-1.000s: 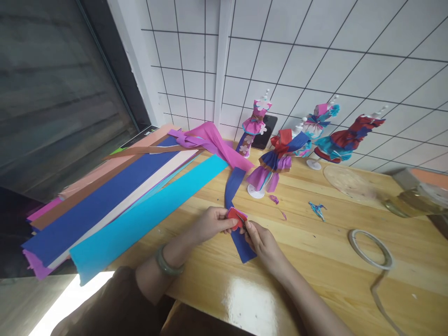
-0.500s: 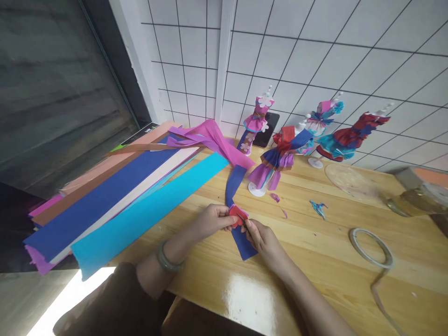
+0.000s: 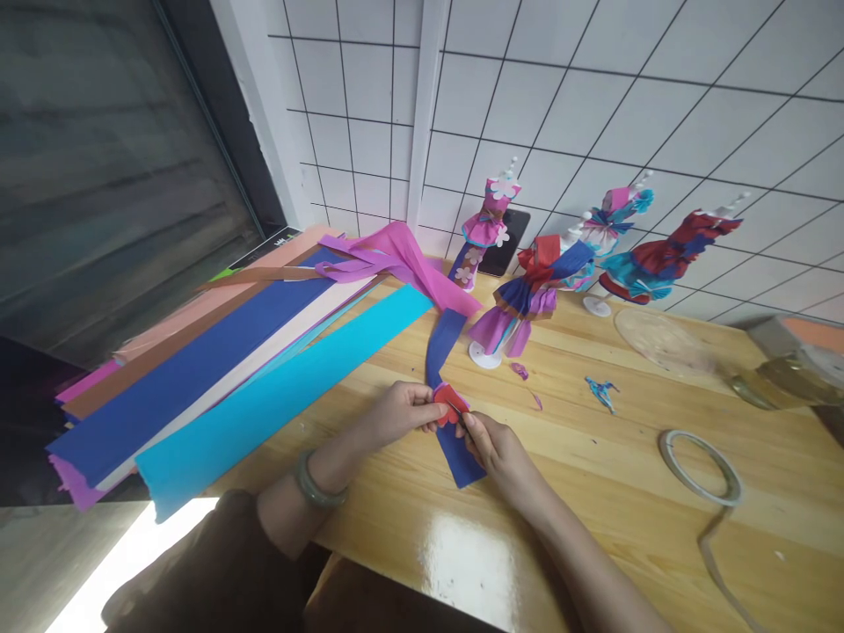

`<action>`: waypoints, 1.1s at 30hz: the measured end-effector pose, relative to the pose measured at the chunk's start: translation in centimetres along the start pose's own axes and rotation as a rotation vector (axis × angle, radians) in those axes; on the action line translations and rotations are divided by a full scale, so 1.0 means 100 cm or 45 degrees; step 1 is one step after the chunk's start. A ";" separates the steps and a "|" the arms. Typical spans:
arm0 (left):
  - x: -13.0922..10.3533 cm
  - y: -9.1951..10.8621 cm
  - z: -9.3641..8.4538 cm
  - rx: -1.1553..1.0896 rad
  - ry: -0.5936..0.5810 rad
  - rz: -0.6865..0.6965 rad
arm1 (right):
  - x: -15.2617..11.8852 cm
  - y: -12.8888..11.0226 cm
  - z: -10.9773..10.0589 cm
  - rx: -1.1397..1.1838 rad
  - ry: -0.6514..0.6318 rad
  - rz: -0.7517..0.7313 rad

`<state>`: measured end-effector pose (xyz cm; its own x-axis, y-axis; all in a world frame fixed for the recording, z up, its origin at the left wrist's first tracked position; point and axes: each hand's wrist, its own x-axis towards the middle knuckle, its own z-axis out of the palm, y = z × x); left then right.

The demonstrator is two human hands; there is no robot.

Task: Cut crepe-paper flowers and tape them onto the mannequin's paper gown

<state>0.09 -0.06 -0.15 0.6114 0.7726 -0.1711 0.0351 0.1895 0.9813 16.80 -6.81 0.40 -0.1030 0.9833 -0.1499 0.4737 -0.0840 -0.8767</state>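
Left hand (image 3: 396, 413) and right hand (image 3: 493, 444) both pinching small red crepe paper piece (image 3: 448, 406), over dark blue paper strip (image 3: 443, 369), on wooden table (image 3: 593, 492)

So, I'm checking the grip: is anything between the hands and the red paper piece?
Nothing visible. The left hand and right hand both pinch the red paper piece directly, above the dark blue strip.

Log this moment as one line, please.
left hand: pinches red paper piece | right hand: pinches same piece | under: dark blue strip | table: tape roll, dressed figurines
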 end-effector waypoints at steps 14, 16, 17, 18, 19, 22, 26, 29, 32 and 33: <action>0.000 0.002 -0.001 0.027 0.009 0.009 | 0.000 0.001 -0.001 -0.034 -0.002 -0.025; 0.000 0.003 -0.001 0.029 0.018 0.002 | 0.000 0.001 -0.001 -0.051 0.002 -0.030; 0.000 0.003 -0.001 0.027 0.023 -0.003 | 0.000 0.001 -0.002 -0.058 0.004 -0.033; 0.000 0.003 -0.001 0.024 0.029 -0.006 | 0.000 0.001 -0.002 -0.064 0.004 -0.036; 0.000 0.003 -0.001 0.023 0.034 -0.007 | 0.000 0.001 -0.002 -0.069 0.002 -0.038; 0.000 0.003 -0.002 0.018 0.042 -0.004 | 0.001 0.001 -0.002 -0.081 -0.001 -0.043; 0.001 0.003 -0.002 0.020 0.052 0.000 | 0.001 0.000 -0.003 -0.080 -0.003 -0.048; 0.001 0.003 -0.002 0.015 0.049 0.002 | 0.000 -0.001 -0.003 -0.085 0.001 -0.045; 0.002 0.002 -0.003 0.004 0.044 0.008 | 0.000 -0.001 -0.003 -0.087 0.005 -0.049; 0.002 0.002 -0.003 0.001 0.042 0.008 | 0.000 -0.001 -0.003 -0.085 0.006 -0.045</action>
<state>-0.02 0.27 -0.03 0.5852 0.7933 -0.1677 0.0322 0.1840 0.9824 17.01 -6.75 0.58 -0.1170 0.9862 -0.1170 0.5274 -0.0381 -0.8488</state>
